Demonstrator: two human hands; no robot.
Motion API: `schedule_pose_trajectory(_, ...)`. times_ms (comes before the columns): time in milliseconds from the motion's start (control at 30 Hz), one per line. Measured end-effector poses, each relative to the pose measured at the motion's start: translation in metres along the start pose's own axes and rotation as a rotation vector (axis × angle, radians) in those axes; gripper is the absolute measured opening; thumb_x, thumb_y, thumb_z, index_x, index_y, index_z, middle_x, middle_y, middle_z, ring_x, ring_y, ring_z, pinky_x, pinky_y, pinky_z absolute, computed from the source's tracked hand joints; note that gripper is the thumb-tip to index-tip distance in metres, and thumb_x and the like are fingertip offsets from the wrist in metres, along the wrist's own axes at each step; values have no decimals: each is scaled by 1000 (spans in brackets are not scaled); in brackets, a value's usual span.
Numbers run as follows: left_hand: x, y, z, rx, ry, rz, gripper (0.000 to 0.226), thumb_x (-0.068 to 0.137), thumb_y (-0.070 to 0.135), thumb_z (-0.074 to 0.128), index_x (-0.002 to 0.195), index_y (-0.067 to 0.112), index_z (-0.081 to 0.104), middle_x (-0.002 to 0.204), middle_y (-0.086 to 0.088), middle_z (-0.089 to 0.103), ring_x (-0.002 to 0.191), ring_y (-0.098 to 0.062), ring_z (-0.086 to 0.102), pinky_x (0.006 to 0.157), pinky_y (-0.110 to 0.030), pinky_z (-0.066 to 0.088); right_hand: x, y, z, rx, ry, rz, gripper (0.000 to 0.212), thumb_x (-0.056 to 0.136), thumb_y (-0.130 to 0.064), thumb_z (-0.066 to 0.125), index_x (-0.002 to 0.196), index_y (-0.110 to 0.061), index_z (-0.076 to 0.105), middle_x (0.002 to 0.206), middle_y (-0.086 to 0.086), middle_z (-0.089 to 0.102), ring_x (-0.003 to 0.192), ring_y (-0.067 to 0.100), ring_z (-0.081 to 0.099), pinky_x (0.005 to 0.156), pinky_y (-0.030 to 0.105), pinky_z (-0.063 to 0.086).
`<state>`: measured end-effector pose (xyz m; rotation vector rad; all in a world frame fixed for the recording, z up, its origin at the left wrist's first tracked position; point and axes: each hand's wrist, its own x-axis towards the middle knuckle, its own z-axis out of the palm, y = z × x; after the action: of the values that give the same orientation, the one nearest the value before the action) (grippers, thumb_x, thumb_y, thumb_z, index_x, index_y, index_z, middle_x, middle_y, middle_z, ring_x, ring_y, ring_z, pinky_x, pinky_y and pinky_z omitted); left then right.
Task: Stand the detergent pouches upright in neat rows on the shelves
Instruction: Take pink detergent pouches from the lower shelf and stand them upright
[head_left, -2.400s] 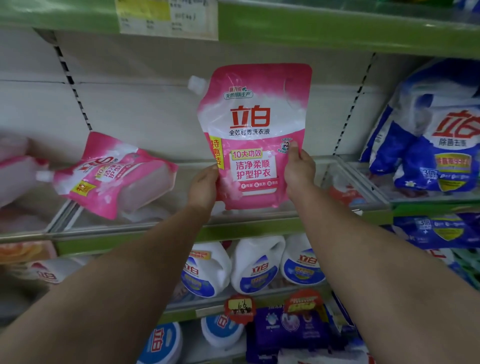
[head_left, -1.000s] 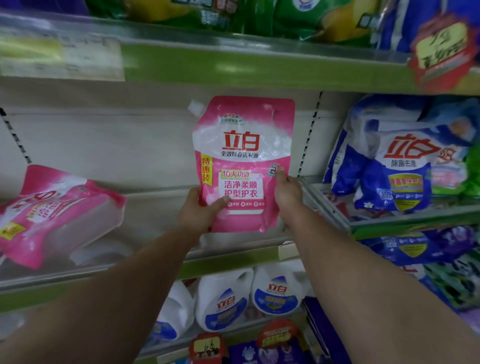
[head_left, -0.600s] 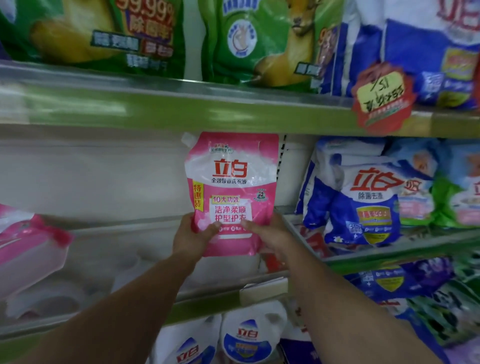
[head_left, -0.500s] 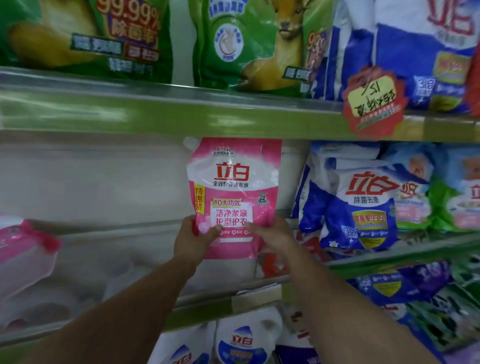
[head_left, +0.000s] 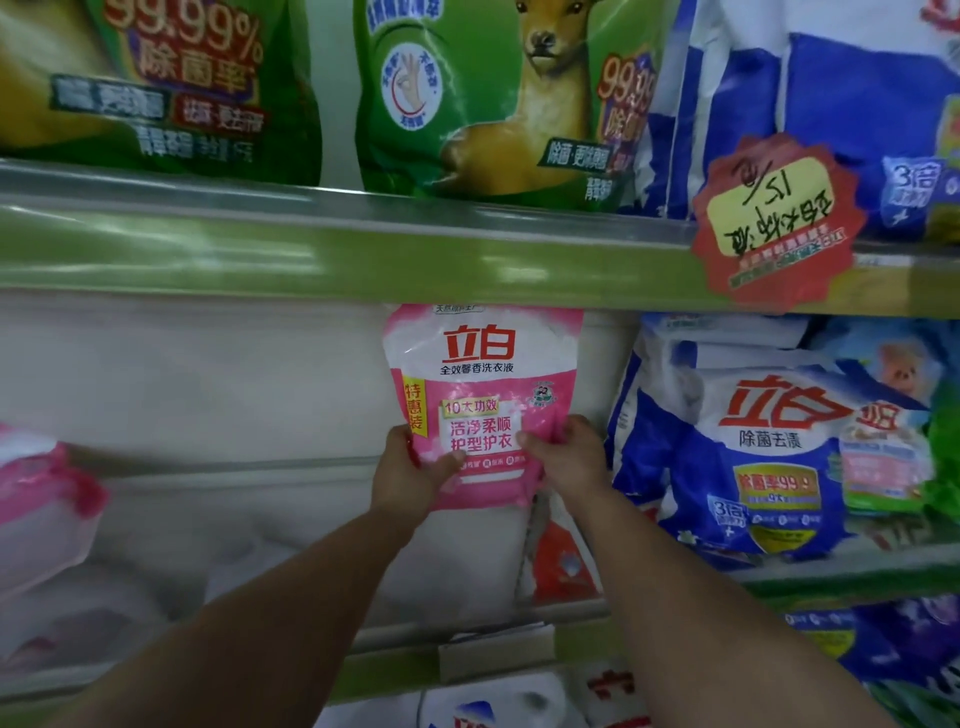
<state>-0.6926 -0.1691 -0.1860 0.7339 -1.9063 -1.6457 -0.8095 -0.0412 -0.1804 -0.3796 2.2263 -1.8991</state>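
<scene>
1. While the toppled pink pouch (head_left: 36, 499) lies on its side at the left edge of the frame, I leave it untouched.
2. With my left hand (head_left: 408, 475) I pinch the lower left corner of the upright pouch (head_left: 480, 395) at centre frame, thumb on its front.
3. With my right hand (head_left: 569, 457) I clamp the opposite corner, keeping the label facing forward.
4. At right stand blue bags (head_left: 753, 441), just beside the pouch; I judge they set the row line.

The pink pouch (head_left: 483, 400) is soft plastic film with a slight sheen, creased where it is gripped. The blue bags (head_left: 748, 447) and green bags (head_left: 498, 98) look like glossy, wrinkled plastic. The green shelf edge (head_left: 363, 260) carries a shiny clear strip, and the red price tag (head_left: 779, 218) seems matt paper.
</scene>
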Motion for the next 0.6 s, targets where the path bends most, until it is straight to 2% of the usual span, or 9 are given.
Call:
schedule_pose_trajectory(167,6,-10,1,45,28,-46,48,84,22,70,125,13,46,123,-6,61,106,-27,62,89,-43,51,7,11,10,-16,-54,19,34,80,-16,73,109,-8,58,104,7,69,88,23,70,80,46,57)
schedule_pose_trajectory(333,9,-7,-2,68,84,-50,46,86,23,68,125,11,46,125,-7,61,110,-29,60,93,-45,48,11,8,15,-21,-65,4,28,82,-14,71,105,-9,57,100,1,67,90,20,67,82,38,56)
schedule_pose_trajectory(500,7,-7,-3,85,69,-40,47,87,22,67,126,11,44,124,-7,60,110,-29,60,91,-42,49,8,11,16,13,-82,-7,28,84,-14,69,107,-14,52,100,-2,64,85,16,65,66,25,54)
schedule_pose_trajectory(600,4,-6,-1,69,85,-49,46,88,22,67,127,12,45,126,-6,59,112,-28,59,93,-44,48,6,11,16,-10,-77,-17,27,86,-16,67,106,-15,48,97,-4,61,72,6,61,48,15,48)
